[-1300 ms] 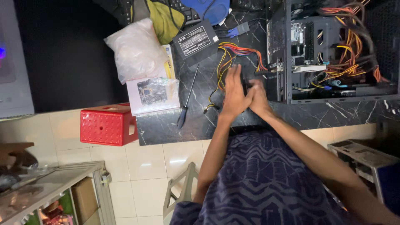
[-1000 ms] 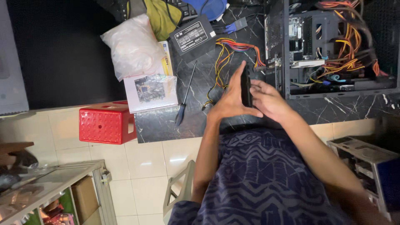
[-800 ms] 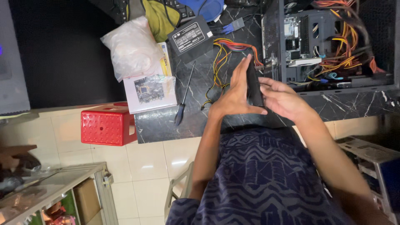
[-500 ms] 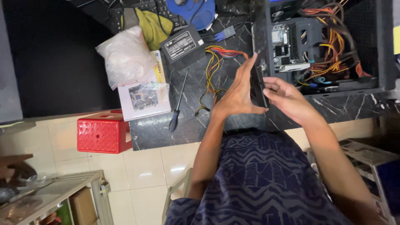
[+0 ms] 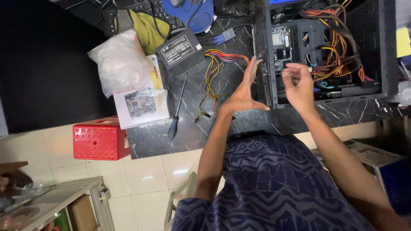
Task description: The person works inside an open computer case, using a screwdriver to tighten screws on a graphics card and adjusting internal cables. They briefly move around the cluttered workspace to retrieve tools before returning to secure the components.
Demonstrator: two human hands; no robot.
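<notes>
A red plastic crate [image 5: 99, 141] sits on the floor left of a dark marble table [image 5: 239, 124]. The left hand [image 5: 244, 92], flat with fingers together, presses the open black computer case [image 5: 325, 49], full of orange wiring. The right hand [image 5: 298, 85], fingers loosely curled, hovers over it.

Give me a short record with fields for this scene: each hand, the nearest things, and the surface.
left hand: open, flat against the side edge of the open black computer case
right hand: over the case interior, fingers curled, nothing visibly held
beside: black power supply box with coloured wires; black-handled screwdriver
surface: dark marble counter
floor: red plastic stool
</notes>
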